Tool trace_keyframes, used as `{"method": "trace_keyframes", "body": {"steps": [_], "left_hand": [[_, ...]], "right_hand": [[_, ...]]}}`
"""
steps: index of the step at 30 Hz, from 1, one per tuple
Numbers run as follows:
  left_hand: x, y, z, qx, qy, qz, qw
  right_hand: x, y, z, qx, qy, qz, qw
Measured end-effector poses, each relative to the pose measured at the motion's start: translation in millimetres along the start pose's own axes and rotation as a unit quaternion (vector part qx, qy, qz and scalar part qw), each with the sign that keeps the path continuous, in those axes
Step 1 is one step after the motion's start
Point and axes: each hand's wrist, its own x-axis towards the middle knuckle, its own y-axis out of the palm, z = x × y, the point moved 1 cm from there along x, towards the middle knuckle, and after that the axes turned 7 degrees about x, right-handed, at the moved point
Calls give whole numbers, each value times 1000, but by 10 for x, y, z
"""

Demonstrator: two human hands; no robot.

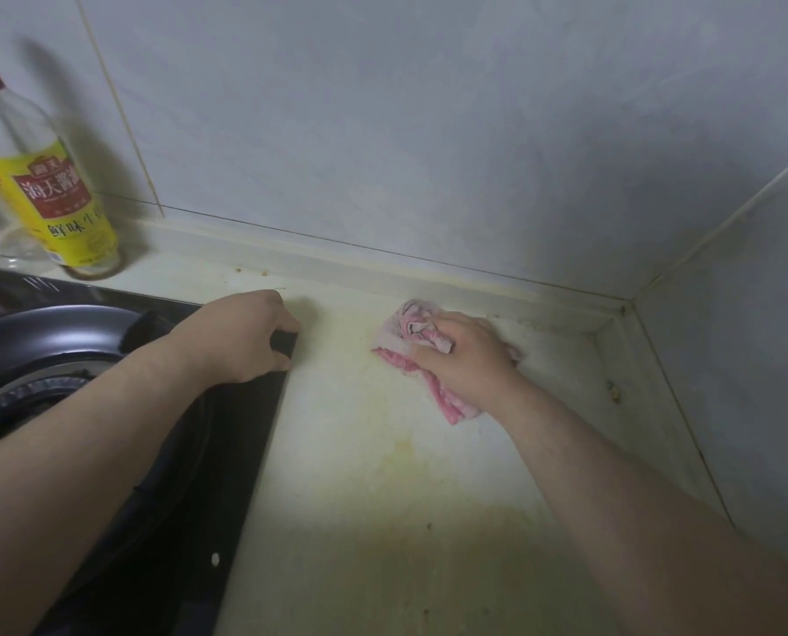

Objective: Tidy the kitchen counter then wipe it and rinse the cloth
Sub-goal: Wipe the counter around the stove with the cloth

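My right hand (463, 355) is pressed down on the cloth (408, 325), a pink and white rag lying crumpled on the worktop (383, 498). The fingers are curled into it, and a fold of fabric is bunched up between them. One strip of the cloth trails out below my wrist. It lies towards the back of the worktop, near the raised strip along the foot of the wall (429, 130) and left of the corner where the two walls meet.

My left hand (245, 335) is well apart from the right. Its fingers and thumb are curled round the back right corner of the black hob (227, 429), with the forearm lying across the hob's surface.

Worktop condition: pale surface with yellowish staining, heaviest in the middle and towards the near edge. Small dark specks show in the near part. A bit of brown grime (614, 392) sits by the right-hand wall strip, and the joint in the corner is discoloured.

A dark pan (52, 332) stands on the hob, over a burner ring (25, 397). A bottle (61, 199) with a yellow and red label and a red cap stands upright on the worktop behind the hob, close to the wall. Its clear upper part looks empty.
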Motion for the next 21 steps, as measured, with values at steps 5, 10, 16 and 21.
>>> {"method": "trace_keyframes", "body": {"steps": [5, 10, 16, 21], "left_hand": [[1, -3, 0, -3, -3, 4, 1000], [-12, -27, -5, -6, -8, 15, 1000], [-23, -63, -5, -8, -7, 26, 1000], [-10, -51, 2, -8, -3, 22, 1000]], "right_hand": [[-302, 58, 31, 5, -11, 8, 1000], [-662, 122, 36, -2, -26, 21, 999], [-764, 146, 97, -7, -35, 10, 999], [-644, 174, 163, -22, -38, 15, 999]]}}
